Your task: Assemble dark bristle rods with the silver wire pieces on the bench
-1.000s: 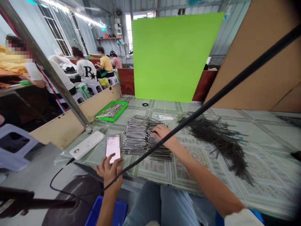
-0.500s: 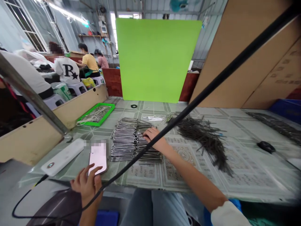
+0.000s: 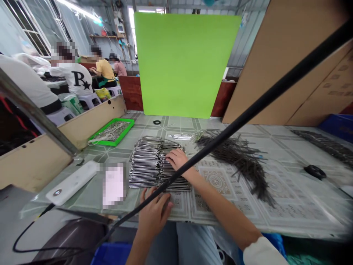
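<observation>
A neat stack of thin shiny metal rods point(image 3: 150, 162) lies in the middle of the patterned table point(image 3: 289, 198). My right hand point(image 3: 178, 159) rests flat on the stack's right side, fingers spread. My left hand point(image 3: 153, 215) sits at the table's near edge just below the stack, fingers stretched toward the rods and holding nothing. A phone point(image 3: 113, 185), its screen blurred, lies on the table to the left of that hand. A loose heap of dark rods point(image 3: 237, 156) spreads to the right of the stack.
A white power bank point(image 3: 72, 182) with a black cable lies at the left. A green tray point(image 3: 111, 132) of metal parts stands behind it. A black pole point(image 3: 248, 112) crosses the view diagonally. A green board point(image 3: 183, 64) and cardboard sheets stand behind. Other people sit at the far left.
My left hand has left the phone and moved right to the table edge below the rod stack. My right hand stays on the stack. The view has turned slightly.
</observation>
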Action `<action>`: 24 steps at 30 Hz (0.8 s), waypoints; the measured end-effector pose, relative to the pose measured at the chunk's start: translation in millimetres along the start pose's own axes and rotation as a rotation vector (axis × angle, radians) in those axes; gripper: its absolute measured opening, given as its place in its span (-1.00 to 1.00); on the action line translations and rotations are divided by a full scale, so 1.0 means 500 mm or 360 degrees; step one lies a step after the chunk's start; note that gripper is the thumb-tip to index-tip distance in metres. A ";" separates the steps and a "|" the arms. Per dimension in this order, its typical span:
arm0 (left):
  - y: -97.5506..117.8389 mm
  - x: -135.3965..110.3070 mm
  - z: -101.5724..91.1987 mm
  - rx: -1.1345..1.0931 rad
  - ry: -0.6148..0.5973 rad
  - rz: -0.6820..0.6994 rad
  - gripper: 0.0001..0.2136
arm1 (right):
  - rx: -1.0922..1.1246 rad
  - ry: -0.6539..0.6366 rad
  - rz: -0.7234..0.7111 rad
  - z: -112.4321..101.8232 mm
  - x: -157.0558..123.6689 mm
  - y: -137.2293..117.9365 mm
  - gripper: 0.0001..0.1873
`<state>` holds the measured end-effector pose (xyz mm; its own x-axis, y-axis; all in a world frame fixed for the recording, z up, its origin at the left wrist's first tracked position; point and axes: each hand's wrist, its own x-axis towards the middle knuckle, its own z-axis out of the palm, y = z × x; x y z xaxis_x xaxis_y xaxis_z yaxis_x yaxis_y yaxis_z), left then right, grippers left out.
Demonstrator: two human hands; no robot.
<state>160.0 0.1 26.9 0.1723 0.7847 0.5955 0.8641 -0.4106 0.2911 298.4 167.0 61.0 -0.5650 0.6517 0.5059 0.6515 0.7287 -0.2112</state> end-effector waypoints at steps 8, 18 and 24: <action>-0.014 -0.007 -0.003 -0.0012 -0.0096 -0.0096 -0.78 | 0.0027 0.0036 -0.0037 -0.006 0.000 -0.012 -0.74; -0.012 -0.008 -0.007 -0.0024 -0.0088 -0.0101 -0.78 | -0.0059 0.0064 0.0142 -0.033 -0.027 0.011 -0.71; -0.030 -0.014 0.000 0.0185 -0.0077 0.0143 -0.82 | -0.0506 -0.0041 0.0935 -0.076 -0.071 0.167 -0.52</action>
<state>146.0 0.7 18.4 0.2714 0.7699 0.5776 0.8928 -0.4256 0.1478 392.2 196.7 57.3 -0.0799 0.9292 0.3608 0.9700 0.1559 -0.1865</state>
